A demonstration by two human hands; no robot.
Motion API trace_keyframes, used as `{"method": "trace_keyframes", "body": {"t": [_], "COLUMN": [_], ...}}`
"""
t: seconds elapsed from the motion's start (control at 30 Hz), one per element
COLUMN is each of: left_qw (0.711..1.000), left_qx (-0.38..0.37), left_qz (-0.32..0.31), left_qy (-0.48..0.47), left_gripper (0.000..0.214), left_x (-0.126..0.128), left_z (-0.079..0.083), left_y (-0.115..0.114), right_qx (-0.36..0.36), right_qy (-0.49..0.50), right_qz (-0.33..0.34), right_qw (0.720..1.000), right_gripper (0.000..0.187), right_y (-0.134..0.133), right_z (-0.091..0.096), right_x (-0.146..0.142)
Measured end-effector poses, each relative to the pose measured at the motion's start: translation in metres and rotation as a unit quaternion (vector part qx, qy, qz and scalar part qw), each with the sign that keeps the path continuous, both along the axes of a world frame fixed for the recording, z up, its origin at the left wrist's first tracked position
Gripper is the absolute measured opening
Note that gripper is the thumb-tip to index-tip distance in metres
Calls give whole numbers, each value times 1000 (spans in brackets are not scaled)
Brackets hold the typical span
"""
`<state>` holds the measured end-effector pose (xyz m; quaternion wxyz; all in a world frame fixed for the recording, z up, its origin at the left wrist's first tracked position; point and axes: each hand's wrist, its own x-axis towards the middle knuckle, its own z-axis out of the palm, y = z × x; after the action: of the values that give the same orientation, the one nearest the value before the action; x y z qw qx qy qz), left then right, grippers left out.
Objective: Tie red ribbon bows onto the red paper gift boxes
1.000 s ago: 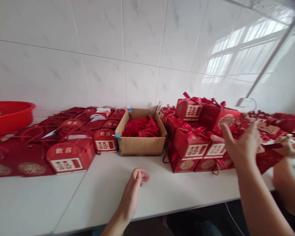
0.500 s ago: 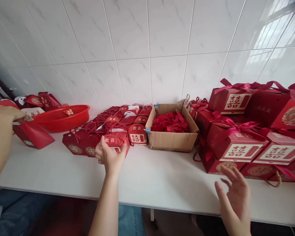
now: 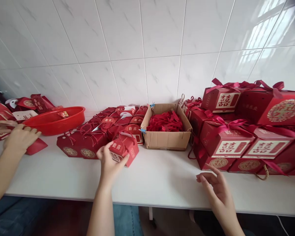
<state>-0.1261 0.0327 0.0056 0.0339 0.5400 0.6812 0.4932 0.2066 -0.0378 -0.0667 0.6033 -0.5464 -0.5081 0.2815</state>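
My left hand (image 3: pixel 109 163) grips a small red gift box (image 3: pixel 127 146) with pale lettering and a cord on top, tilted at the front of the group. Behind and to its left stand several similar red boxes (image 3: pixel 82 144) with twisted cords. Over the bare table front, my right hand (image 3: pixel 217 186) is held with fingers apart and nothing in it. Nearest to it are the stacked red boxes (image 3: pixel 227 141) tied with ribbon bows. Between the two groups sits a cardboard box (image 3: pixel 168 141) holding loose red ribbons (image 3: pixel 166 122).
At the left, another person's hands (image 3: pixel 21 137) handle a red box (image 3: pixel 36 146). Beside them is a red plastic basin (image 3: pixel 56 123) with a small wrapped item in it. The white table (image 3: pixel 159 177) runs along a tiled wall (image 3: pixel 125 36).
My left hand has drawn the small box forward and right, away from the group. My right hand has shifted left. The other person's second hand has come into view.
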Motion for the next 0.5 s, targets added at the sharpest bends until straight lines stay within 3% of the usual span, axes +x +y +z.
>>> {"method": "trace_keyframes", "body": {"t": [0.13, 0.27, 0.37, 0.5], "left_qw": [987, 942, 926, 935], "left_qx": [-28, -82, -87, -74], "left_qz": [-154, -325, -368, -345], "left_qy": [30, 27, 9, 37], "left_gripper": [68, 71, 72, 65], "left_x": [11, 18, 28, 48], "left_z": [6, 15, 12, 7], "left_y": [-23, -45, -52, -52], "right_qx": [-7, 6, 16, 4], "right_qy": [-10, -29, -47, -101], "right_qz": [-4, -4, -6, 21], "right_qw": [1000, 1000, 999, 995], "right_gripper": [44, 43, 40, 29], "right_y": [0, -1, -2, -3], "right_z": [2, 3, 2, 3], "right_x": [-2, -4, -2, -2]}}
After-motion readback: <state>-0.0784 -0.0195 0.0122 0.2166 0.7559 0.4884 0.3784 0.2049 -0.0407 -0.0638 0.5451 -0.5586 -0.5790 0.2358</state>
